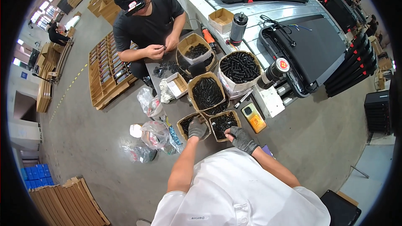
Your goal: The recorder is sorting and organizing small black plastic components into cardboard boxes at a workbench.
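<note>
My left hand (197, 129), in a grey fingerless glove, reaches into a small open cardboard box (180, 122) of black parts. Its fingers are down among the parts and mostly hidden. Gloved the same way, my right hand (243, 139) is at the right edge of a second small box (212, 134), which holds small black ring-like pieces (223, 123). Thumb and forefinger are pinched together there; anything between them is too small to make out. Just beyond both boxes stands a larger carton of long black parts (207, 93).
Across the table (171, 108), a co-worker (146, 25) handles a small part over scattered black pieces. A white bag of black cylindrical parts (239, 68), a yellow phone (254, 118) and a conveyor with black panels (299, 50) are to the right. Plastic bags (155, 134) hang at left.
</note>
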Tool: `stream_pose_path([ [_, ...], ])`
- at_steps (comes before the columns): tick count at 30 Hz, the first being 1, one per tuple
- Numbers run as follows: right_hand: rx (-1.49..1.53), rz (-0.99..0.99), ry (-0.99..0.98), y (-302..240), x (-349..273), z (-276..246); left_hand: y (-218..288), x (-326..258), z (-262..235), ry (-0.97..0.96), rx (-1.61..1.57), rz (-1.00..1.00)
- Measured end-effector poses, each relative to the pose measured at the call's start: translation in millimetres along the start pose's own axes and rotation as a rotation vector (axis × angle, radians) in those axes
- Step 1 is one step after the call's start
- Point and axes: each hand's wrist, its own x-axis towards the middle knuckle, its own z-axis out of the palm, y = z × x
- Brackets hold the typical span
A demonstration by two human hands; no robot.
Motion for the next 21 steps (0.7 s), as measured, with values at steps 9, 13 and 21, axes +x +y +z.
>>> stream_pose_path([
  [9, 0.970, 0.559, -0.271, -26.1, 30.0, 21.8, 52.8, -98.9, -55.1, -0.090, -0.985, 0.126],
  [13, 0.750, 0.500, -0.242, -28.7, 24.3, 15.7, 44.9, -113.4, -49.2, -0.044, -0.887, 0.228],
  [21, 0.635, 0.456, -0.147, -23.9, 13.1, -0.9, 38.6, -109.5, -51.3, -0.156, -1.019, 0.064],
])
